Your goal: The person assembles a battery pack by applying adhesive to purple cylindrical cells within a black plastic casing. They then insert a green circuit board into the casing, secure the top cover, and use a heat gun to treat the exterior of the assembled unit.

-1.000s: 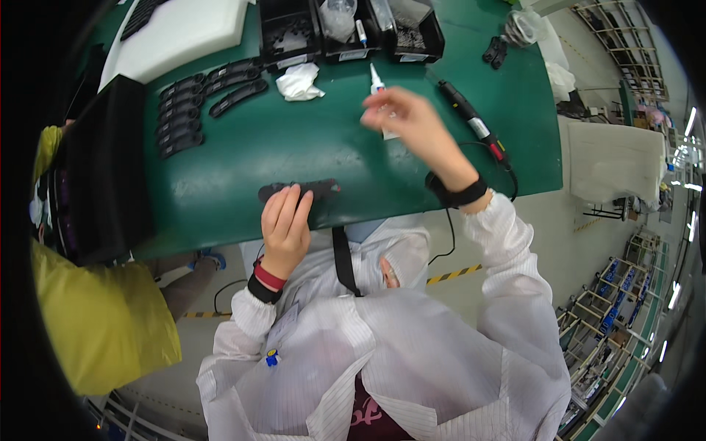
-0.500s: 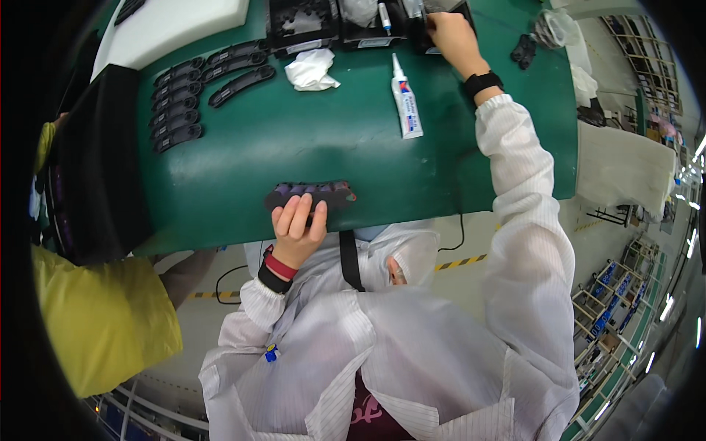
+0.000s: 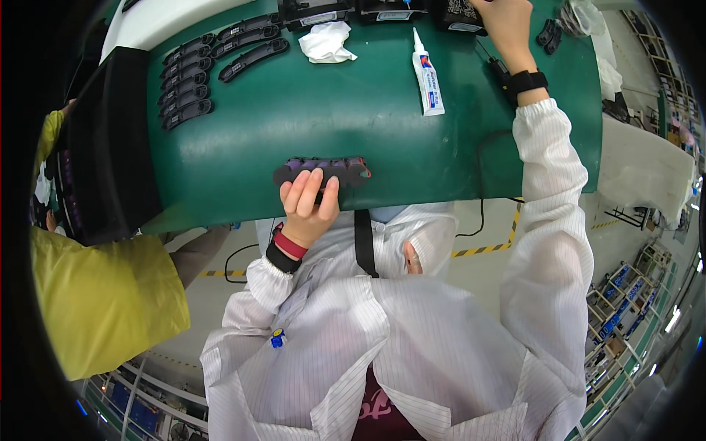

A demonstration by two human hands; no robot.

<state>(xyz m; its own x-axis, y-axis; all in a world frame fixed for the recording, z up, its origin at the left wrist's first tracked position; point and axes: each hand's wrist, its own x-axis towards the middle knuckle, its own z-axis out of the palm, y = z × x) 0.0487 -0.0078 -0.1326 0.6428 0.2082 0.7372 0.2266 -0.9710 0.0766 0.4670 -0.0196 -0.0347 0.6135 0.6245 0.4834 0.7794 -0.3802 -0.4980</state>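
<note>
Near the front edge of the table, my left hand [image 3: 309, 202] is closed around a curved battery pack [image 3: 323, 173] with purple cells in a dark holder. Some red shows at the pack's right end. My right hand [image 3: 507, 26] reaches far to the back right, beside a black bin [image 3: 462, 16] of small dark parts. Its fingertips are cut off by the upper edge, so what they hold is hidden. A dark pen-shaped tool [image 3: 501, 73] with a thin metal shaft lies just below that wrist. Left of it is a white glue tube [image 3: 429, 77] with a pointed nozzle.
Several black curved shells [image 3: 187, 84] stand in rows at the left of the green table [image 3: 353, 125]. A crumpled white tissue [image 3: 326, 42] lies at the back. A black box [image 3: 121, 140] borders the left side, beside a person in yellow [image 3: 110, 301].
My right hand has come out of the black bin and moved right and away, uncovering the pen-shaped tool. The whole view has shifted; my left hand still grips the battery pack.
</note>
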